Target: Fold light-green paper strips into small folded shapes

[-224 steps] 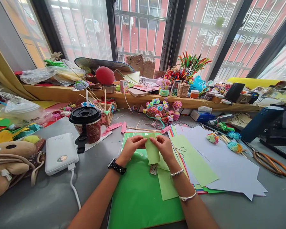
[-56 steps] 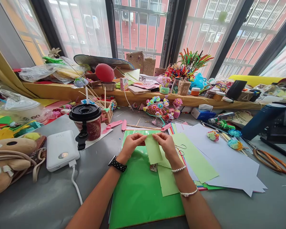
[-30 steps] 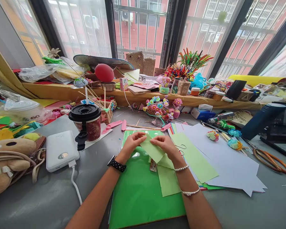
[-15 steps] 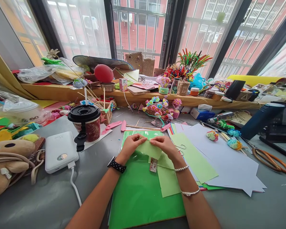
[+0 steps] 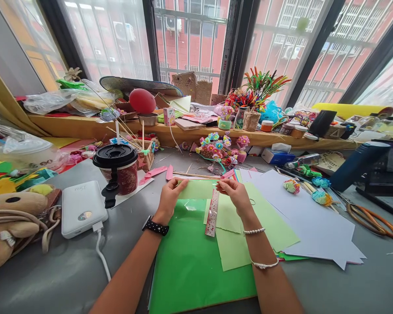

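Between my two hands a strip of light green paper (image 5: 196, 190) is stretched out sideways above the green board (image 5: 193, 270). My left hand (image 5: 169, 197) pinches its left end between thumb and fingers. At the other end, the fingertips of my right hand (image 5: 235, 195) are closed on the paper's edge. Beneath the strip lies a narrow ruler (image 5: 212, 216) with a small red and white pattern, its upper end close to the paper. Pieces of light green paper (image 5: 232, 250) rest on the board under my right wrist.
White sheets (image 5: 308, 218) and a larger light green sheet (image 5: 275, 218) spread to the right, with orange-handled scissors (image 5: 376, 220) beyond. To the left stand a lidded coffee cup (image 5: 118, 172) and a white power bank (image 5: 84, 208). Craft flowers (image 5: 216, 146) sit at the back.
My hands have moved apart, the left one leftward and the right one rightward. The paper, bunched between the fingertips before, is now spread flat, and more of the ruler shows.
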### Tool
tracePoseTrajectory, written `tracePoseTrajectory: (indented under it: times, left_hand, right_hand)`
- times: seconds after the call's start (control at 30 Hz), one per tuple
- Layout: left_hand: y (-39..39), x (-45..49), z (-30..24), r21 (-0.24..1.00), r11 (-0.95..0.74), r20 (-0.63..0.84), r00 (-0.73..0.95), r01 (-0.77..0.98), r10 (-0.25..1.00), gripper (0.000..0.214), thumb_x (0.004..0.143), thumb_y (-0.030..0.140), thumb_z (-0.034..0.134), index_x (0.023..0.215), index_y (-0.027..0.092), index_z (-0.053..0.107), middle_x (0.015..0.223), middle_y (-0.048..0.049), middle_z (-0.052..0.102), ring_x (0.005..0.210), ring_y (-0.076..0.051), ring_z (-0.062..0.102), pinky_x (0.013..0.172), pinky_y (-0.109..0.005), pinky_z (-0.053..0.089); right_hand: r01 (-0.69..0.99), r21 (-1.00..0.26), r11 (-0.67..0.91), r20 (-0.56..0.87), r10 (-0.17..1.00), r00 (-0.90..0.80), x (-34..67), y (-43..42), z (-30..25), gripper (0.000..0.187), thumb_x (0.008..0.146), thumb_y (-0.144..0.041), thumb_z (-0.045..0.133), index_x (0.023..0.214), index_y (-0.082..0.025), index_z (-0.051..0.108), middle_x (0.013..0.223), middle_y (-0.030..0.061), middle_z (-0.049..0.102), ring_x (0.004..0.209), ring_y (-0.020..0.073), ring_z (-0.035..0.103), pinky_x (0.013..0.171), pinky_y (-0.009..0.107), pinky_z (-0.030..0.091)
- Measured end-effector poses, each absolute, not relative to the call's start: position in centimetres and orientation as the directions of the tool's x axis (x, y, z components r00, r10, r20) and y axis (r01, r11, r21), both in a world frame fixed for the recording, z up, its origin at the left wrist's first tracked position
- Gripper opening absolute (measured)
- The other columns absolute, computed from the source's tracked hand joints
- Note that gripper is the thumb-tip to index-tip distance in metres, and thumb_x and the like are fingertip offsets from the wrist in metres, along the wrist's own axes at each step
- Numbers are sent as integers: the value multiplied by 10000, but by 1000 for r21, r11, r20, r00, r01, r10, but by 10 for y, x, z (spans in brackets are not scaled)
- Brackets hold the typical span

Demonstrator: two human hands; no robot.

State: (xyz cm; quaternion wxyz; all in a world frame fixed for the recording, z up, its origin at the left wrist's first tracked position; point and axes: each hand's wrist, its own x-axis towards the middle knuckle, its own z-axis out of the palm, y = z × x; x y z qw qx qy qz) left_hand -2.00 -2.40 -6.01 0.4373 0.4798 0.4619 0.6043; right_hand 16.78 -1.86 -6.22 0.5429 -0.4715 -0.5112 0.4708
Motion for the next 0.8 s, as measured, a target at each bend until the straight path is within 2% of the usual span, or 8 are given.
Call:
tracePoseTrajectory:
  times: [0.13, 0.2, 0.3, 0.43, 0.7, 0.8]
  left_hand:
    - [-26, -15, -61, 983, -164, 159, -62, -79, 985, 205, 616, 340, 604, 671, 150, 551, 642, 35, 511, 597, -80, 444, 542, -167, 339]
    - [-27, -13, -60, 988, -144, 144, -7, -60, 990, 213, 609, 346, 608, 668, 150, 551, 636, 34, 511, 591, -83, 449, 532, -171, 341]
    - [-29, -11, -58, 991, -130, 129, 68, 16, 989, 231, 598, 357, 611, 695, 152, 571, 630, 29, 522, 577, -91, 456, 509, -178, 339]
    - [-30, -12, -56, 986, -114, 97, 137, 118, 986, 245, 579, 369, 621, 661, 139, 598, 620, 13, 538, 567, -102, 463, 493, -188, 337]
    - [-26, -15, -60, 999, -34, 31, 88, 40, 996, 268, 613, 402, 582, 625, 135, 602, 552, 18, 539, 515, -102, 464, 457, -194, 333]
    - [-25, -16, -62, 998, -65, 64, 40, 22, 997, 257, 628, 388, 573, 686, 142, 621, 618, 4, 573, 579, -113, 494, 500, -193, 366]
  right_hand:
    - [45, -981, 188, 182, 977, -110, 156, -21, -65, 285, 639, -356, 580, 835, -151, 606, 821, 54, 627, 744, 156, 568, 660, 270, 447]
    - [84, -974, 212, 195, 965, -177, 153, -22, -66, 245, 648, -340, 573, 795, -148, 613, 781, 46, 626, 709, 148, 559, 634, 257, 436]
    - [141, -954, 263, 236, 955, -181, 154, -22, -66, 194, 657, -318, 564, 718, -141, 617, 710, 34, 614, 652, 136, 540, 591, 242, 420]
    - [168, -936, 311, 272, 937, -219, 156, -22, -66, 168, 667, -298, 553, 709, -147, 616, 686, 28, 604, 629, 129, 527, 566, 233, 410]
    - [189, -938, 290, 254, 948, -194, 160, -19, -67, 181, 649, -315, 565, 705, -152, 619, 672, 31, 610, 627, 142, 544, 577, 246, 418]
    - [213, -938, 274, 236, 954, -186, 165, -17, -68, 183, 645, -318, 568, 704, -152, 619, 662, 31, 612, 624, 145, 547, 566, 244, 418]
